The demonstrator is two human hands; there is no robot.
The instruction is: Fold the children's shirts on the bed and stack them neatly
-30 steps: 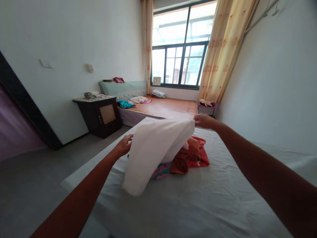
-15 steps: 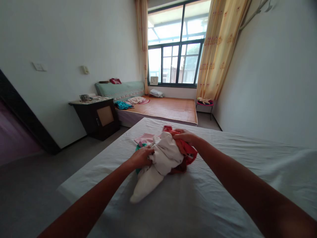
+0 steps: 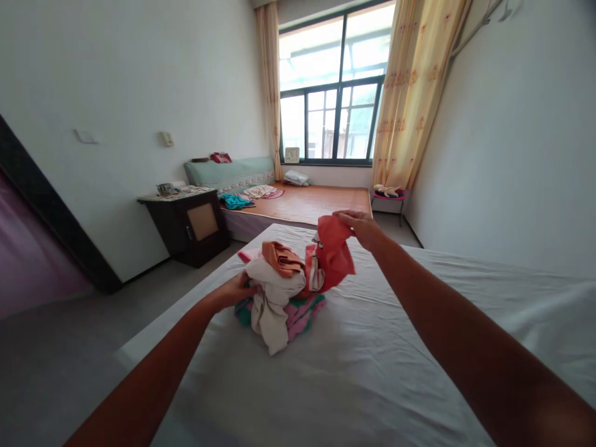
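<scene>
A heap of crumpled clothes lies on the white sheet (image 3: 372,360) in front of me. My left hand (image 3: 233,290) grips the edge of a white garment (image 3: 274,285) at the heap's left side. Pinched in my right hand (image 3: 358,226) is a red garment (image 3: 333,254), lifted at its upper end while its lower part still meets the heap. An orange-brown cloth (image 3: 282,257) is bunched on top of the white one. Beneath them shows a pink and green garment (image 3: 302,313). The exact kind of each garment cannot be made out.
Beyond the sheet stands a bed with a woven mat (image 3: 321,202), bearing a teal cloth (image 3: 235,200) and other fabric. A dark cabinet (image 3: 186,226) is at its left. A pink stool (image 3: 390,196) stands by the curtain (image 3: 400,93). White walls flank both sides.
My right hand has drawn the red garment up and away from the heap. The white garment and my left hand have shifted left, and the pink and green cloth shows more.
</scene>
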